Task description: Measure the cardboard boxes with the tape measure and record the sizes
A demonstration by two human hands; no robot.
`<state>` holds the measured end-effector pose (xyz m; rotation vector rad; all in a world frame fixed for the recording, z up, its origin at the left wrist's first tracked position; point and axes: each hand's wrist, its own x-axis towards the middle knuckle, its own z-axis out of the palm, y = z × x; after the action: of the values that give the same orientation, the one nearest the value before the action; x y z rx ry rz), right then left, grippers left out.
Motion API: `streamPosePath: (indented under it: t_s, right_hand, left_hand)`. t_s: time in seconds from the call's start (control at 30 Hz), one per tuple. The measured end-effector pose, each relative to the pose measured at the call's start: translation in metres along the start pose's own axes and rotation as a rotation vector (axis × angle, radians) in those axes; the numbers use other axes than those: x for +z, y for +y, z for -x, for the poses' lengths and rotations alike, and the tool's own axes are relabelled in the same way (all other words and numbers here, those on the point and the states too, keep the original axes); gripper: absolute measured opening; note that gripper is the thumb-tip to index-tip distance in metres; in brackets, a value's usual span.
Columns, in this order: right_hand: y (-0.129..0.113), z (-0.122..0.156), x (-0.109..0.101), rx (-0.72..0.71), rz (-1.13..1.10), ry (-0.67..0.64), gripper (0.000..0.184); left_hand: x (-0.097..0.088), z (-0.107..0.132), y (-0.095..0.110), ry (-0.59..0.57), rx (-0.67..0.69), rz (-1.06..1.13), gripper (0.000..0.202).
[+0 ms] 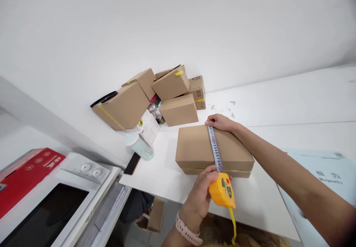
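A closed brown cardboard box (191, 143) lies on the white table (167, 169) in front of me. My left hand (200, 189) is wrapped round a yellow tape measure (222, 191) at the box's near edge. The printed blade (214, 147) runs out of its case and across the box top to the far edge. There my right hand (219, 122) pinches the blade's end between its fingers, partly hiding the tip. A yellow wrist strap (233, 224) dangles from the case.
Several cardboard boxes (179, 110) stand by the wall at the back left. Near them are a light green cup (141, 147) and a dark flat object (132, 163). A microwave (44, 213) and red box (30, 176) sit far left. A pale blue printed sheet (319, 180) lies right.
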<state>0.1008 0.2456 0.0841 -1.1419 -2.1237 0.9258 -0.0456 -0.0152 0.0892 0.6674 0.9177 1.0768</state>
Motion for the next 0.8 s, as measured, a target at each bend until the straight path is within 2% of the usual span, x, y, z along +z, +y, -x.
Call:
streamPosePath:
  t_s: [0.13, 0.27, 0.37, 0.47, 0.53, 0.63, 0.7, 0.8]
  right_hand:
    - [-0.006, 0.005, -0.002, -0.008, -0.095, 0.070, 0.046]
    - [-0.018, 0.028, -0.021, -0.012, -0.252, 0.239, 0.057]
    - [-0.027, 0.073, -0.039, 0.019, -0.415, 0.409, 0.052]
    - [-0.024, 0.135, -0.043, 0.175, -0.412, 0.535, 0.043]
    - [-0.012, 0.174, -0.033, 0.298, -0.366, 0.530, 0.041]
    - [0.014, 0.214, -0.002, 0.336, -0.416, 0.486, 0.042]
    - [0.028, 0.228, 0.021, 0.362, -0.461, 0.418, 0.050]
    - [0.036, 0.235, 0.043, 0.349, -0.476, 0.312, 0.060]
  left_hand:
    - [-0.002, -0.001, 0.005, 0.007, 0.018, 0.000, 0.044]
    - [-0.014, 0.017, 0.016, 0.032, 0.094, -0.039, 0.050]
    - [-0.041, 0.037, 0.025, 0.143, 0.255, -0.119, 0.058]
    - [-0.080, 0.049, 0.031, 0.354, 0.420, -0.139, 0.062]
    - [-0.105, 0.047, 0.031, 0.447, 0.479, -0.093, 0.058]
    - [-0.130, 0.031, 0.028, 0.472, 0.487, -0.045, 0.054]
    - [-0.135, 0.017, 0.025, 0.449, 0.483, -0.022, 0.054]
    - [-0.128, 0.005, 0.025, 0.378, 0.480, 0.005, 0.053]
